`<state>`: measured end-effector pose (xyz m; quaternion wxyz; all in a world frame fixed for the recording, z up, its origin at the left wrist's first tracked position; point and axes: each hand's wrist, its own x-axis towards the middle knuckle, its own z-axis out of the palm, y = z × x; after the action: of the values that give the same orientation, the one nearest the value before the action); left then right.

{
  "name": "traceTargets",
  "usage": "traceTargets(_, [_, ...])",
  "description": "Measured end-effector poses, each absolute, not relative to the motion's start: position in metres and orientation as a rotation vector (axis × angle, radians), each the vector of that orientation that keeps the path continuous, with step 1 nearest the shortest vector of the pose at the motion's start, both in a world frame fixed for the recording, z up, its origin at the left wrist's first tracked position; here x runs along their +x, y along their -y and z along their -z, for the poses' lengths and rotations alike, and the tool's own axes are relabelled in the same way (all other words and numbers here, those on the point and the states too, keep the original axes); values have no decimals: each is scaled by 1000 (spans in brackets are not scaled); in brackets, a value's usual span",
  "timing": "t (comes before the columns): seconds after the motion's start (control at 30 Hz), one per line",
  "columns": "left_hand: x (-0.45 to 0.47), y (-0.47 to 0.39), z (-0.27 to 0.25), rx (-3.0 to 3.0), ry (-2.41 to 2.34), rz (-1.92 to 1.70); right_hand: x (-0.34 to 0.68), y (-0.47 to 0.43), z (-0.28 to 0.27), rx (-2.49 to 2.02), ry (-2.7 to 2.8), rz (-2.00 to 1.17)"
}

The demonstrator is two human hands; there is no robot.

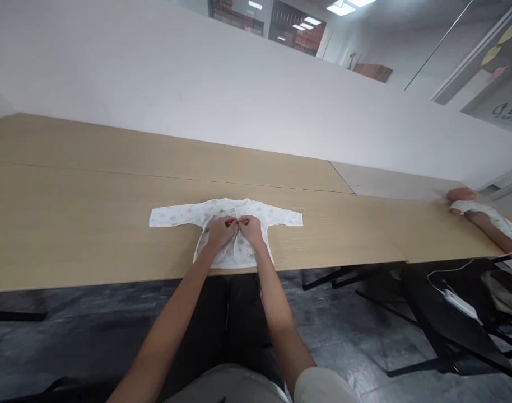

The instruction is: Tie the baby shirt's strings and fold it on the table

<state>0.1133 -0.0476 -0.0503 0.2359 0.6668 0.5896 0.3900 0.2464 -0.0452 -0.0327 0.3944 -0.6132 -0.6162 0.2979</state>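
where the fabric spreads: a small, white, long-sleeved printed shirt (236, 249) lies flat, front up, on a long, pale wood-grain tabletop (92, 207), close to the near edge, sleeves stretched to either side.
bare left hand (221, 230): thumb and fingers pinch the shirt at its front opening, below the neckline.
bare right hand (250, 228): fingers close on the same opening, tips meeting those of the left; the exact bit of cloth between them is too small to make out.
behind the shirt: a thin dark seam runs along the tabletop toward a flat, grey-white panel (390, 180) at back right.
far right: white patterned cloth (493, 215) lies beside a rounded, reddish-brown form (461, 194), both blurred.
black chair (428, 305): below the tabletop's right side, it bears a slim white power strip (461, 305) with a pale cord.
backdrop: a plain white wall (197, 95) rises to glass panes (390, 50) showing bright lights.
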Motion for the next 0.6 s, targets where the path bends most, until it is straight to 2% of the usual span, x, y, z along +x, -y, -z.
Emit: traceTargets(0.6, [111,44,52,1965,-1779,-965,249,41,41,-1506,1505,-813])
